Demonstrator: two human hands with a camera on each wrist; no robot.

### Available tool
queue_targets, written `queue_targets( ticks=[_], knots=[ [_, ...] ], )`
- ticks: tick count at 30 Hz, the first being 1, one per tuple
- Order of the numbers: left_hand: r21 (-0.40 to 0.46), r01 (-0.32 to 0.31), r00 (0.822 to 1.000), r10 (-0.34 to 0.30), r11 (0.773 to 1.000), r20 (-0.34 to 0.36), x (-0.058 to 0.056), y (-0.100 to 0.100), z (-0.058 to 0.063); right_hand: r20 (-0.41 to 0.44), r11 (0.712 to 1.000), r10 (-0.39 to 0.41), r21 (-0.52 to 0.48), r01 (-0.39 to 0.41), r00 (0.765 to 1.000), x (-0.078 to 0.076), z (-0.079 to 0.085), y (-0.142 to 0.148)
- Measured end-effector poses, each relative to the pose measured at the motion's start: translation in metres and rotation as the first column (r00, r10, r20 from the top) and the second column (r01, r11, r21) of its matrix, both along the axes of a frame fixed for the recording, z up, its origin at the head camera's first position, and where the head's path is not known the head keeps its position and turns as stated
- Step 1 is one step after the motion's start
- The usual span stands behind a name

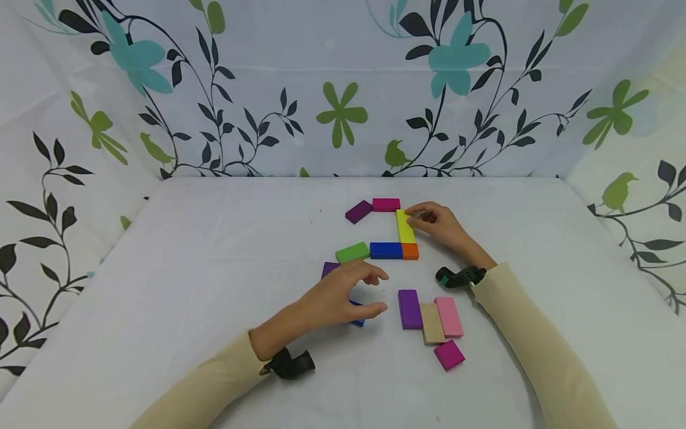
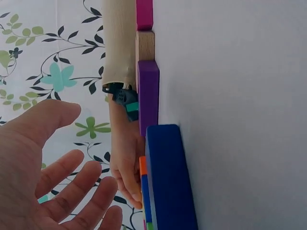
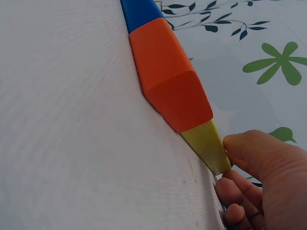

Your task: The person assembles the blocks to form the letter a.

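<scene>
On the white table my right hand (image 1: 442, 226) pinches the far end of a yellow block (image 1: 404, 227); thumb and fingers also show there in the right wrist view. The yellow block's near end meets an orange block (image 1: 410, 251). A blue block (image 1: 386, 251) and a green block (image 1: 352, 252) carry the row leftward. Past the yellow block's far end lie a magenta block (image 1: 386, 205) and a dark purple block (image 1: 358, 212). My left hand (image 1: 329, 298), fingers spread and holding nothing, partly covers a purple block (image 1: 329, 270) and another blue block (image 2: 170, 177).
Nearer to me, between the forearms, a second purple block (image 1: 409, 310), a tan wooden block (image 1: 431, 325) and a pink block (image 1: 449, 317) lie side by side. A small magenta block (image 1: 449, 355) sits just below them. A patterned curtain (image 1: 257, 77) hangs behind the table.
</scene>
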State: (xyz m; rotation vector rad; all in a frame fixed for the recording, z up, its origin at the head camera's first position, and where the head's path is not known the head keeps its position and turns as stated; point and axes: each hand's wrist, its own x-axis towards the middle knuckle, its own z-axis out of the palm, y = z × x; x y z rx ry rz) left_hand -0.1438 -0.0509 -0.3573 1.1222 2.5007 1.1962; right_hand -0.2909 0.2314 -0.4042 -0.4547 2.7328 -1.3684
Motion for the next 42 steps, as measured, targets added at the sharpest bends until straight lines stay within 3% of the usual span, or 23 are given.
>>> queue_targets(
  ticks=[8, 14, 25, 35, 42],
  knots=[
    [-0.105, 0.012, 0.996, -0.003, 0.994, 0.085, 0.001, 0.012, -0.002, 0.001, 1.0, -0.006, -0.007, 0.006, 1.0, 0.0, -0.001, 0.0],
    [-0.181, 0.013, 0.995, 0.005, 0.983, 0.098, 0.001, 0.019, -0.006, 0.0, 1.0, 0.0, -0.006, 0.0, 1.0, -0.001, -0.002, 0.0],
    [-0.241, 0.021, 0.999, -0.011, 0.97, 0.044, -0.006, 0.031, -0.013, -0.009, 1.0, 0.007, -0.004, -0.007, 1.0, -0.002, -0.002, 0.0],
    [-0.388, -0.013, 0.993, -0.034, 0.921, -0.116, -0.006, 0.042, -0.015, 0.0, 1.0, 0.002, -0.005, -0.002, 1.0, 0.0, 0.0, 0.0],
    [-0.419, -0.03, 0.987, -0.039, 0.907, -0.156, -0.005, 0.043, -0.016, -0.004, 1.0, 0.005, -0.002, -0.005, 1.0, -0.001, -0.002, 0.001]
  ],
)
